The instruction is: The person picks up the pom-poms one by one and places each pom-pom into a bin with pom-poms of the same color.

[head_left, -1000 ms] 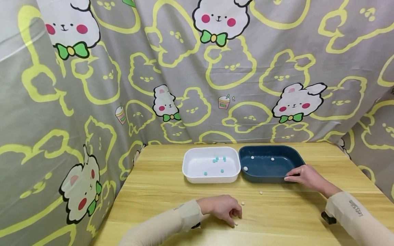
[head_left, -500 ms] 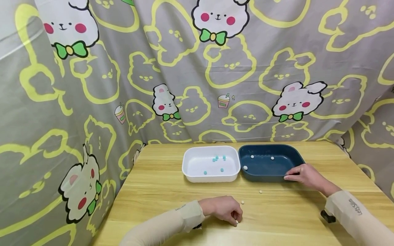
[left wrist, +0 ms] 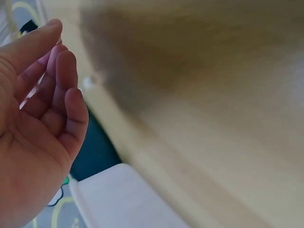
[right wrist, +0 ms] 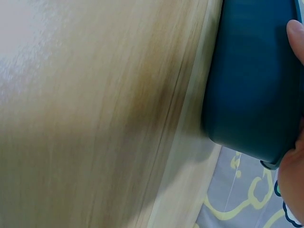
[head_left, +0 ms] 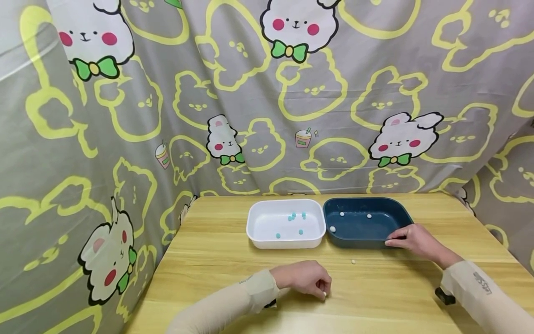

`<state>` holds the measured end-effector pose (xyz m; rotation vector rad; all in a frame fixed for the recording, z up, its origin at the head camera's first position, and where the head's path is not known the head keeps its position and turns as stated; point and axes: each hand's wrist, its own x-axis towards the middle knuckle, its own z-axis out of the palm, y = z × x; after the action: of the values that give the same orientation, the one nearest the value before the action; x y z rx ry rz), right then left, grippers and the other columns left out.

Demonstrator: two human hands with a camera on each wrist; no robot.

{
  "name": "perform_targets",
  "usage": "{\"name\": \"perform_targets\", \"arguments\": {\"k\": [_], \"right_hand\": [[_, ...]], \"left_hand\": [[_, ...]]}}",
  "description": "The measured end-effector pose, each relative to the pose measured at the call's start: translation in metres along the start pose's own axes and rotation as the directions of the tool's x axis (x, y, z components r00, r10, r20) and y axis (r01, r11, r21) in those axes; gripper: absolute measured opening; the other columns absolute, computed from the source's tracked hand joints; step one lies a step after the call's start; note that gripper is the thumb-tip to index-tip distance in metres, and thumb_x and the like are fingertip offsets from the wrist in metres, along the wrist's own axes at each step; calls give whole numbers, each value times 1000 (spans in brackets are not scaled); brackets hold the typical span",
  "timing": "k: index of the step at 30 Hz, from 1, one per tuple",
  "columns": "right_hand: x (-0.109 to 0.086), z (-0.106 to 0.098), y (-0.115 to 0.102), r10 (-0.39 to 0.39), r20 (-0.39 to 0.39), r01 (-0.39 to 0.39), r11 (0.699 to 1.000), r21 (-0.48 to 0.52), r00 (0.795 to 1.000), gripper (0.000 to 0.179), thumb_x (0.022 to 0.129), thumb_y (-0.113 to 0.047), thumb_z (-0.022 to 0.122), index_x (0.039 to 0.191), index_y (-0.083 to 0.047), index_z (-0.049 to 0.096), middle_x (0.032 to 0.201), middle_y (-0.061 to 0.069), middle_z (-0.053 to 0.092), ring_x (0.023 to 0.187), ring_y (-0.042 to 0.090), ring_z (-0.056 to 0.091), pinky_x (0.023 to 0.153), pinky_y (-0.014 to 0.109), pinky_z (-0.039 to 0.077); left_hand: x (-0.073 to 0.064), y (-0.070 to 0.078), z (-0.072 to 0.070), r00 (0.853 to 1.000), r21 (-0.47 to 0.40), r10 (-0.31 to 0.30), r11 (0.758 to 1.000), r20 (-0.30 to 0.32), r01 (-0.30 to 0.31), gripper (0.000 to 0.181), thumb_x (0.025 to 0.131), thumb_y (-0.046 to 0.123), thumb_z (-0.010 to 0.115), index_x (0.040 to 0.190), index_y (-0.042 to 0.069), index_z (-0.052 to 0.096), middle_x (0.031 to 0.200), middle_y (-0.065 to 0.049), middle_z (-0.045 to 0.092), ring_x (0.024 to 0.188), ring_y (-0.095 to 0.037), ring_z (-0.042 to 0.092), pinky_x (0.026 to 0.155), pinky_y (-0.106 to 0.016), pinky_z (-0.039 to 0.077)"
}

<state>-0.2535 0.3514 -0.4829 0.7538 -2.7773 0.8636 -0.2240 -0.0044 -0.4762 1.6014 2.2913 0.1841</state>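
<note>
My left hand (head_left: 306,278) is over the table, pinching a small white bead (head_left: 325,293) between thumb and fingertips. In the left wrist view, thumb and fingers come together, and the bead between them is barely visible. My right hand (head_left: 421,241) grips the front right rim of a dark blue basin (head_left: 359,242), its thumb against the outer wall. Several white beads lie in that basin, one of them (head_left: 332,229) near its left side. Another white bead (head_left: 353,261) rests on the table in front of the basin.
A white basin (head_left: 288,243) stands directly left of the blue one, with several teal beads (head_left: 301,232) scattered inside. Both stand toward the far edge of the wooden table (head_left: 208,260). A patterned curtain (head_left: 267,102) hangs behind and at the sides.
My left hand has closed its fingertips on a bead and shifted slightly up and right with it. A second bead near the fingers is no longer visible. My right hand has stayed put.
</note>
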Motion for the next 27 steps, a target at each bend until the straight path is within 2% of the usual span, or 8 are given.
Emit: {"name": "perform_targets", "arguments": {"k": [5,13,17,21,27], "right_hand": [[0,-1,-2,26,8,-26,1000,2,1000,12,81,-27,75,81,-15,76,78,-10,69,73,0,60,61,23,51],[0,0,-2,-15,-18,15,1000,-10,1000,10,81,-24,75,79,-14,76,77,-10,69,71,-1,60,59,22,50],[0,1,-2,-41,-34,40,999,-20,999,7,80,-22,77,79,-14,76,76,-10,69,71,-1,60,59,21,50],[0,1,-2,-42,-35,42,999,-14,999,7,79,-21,77,80,-14,77,76,-9,70,72,-1,61,59,21,50],[0,2,0,-12,-13,12,1000,-8,1000,9,80,-23,76,81,-14,77,78,-8,70,73,0,61,59,22,51]], "left_hand": [[4,1,-17,999,-57,7,998,-36,-9,7,88,19,70,82,17,66,73,15,54,66,7,47,62,-5,37],[10,-1,-49,990,-106,-52,994,-131,38,4,88,19,70,86,15,68,76,15,57,69,8,50,65,-5,40],[13,-6,-62,977,-194,-95,979,-189,57,4,88,17,69,85,16,68,79,15,59,70,7,52,66,-7,42],[17,-13,-70,958,-284,-167,954,-232,97,4,89,17,69,85,18,68,78,15,60,71,5,55,66,-9,44],[26,-22,-76,931,-328,-265,928,-253,175,3,89,18,68,87,18,67,78,14,60,72,3,55,66,-11,44]]}}
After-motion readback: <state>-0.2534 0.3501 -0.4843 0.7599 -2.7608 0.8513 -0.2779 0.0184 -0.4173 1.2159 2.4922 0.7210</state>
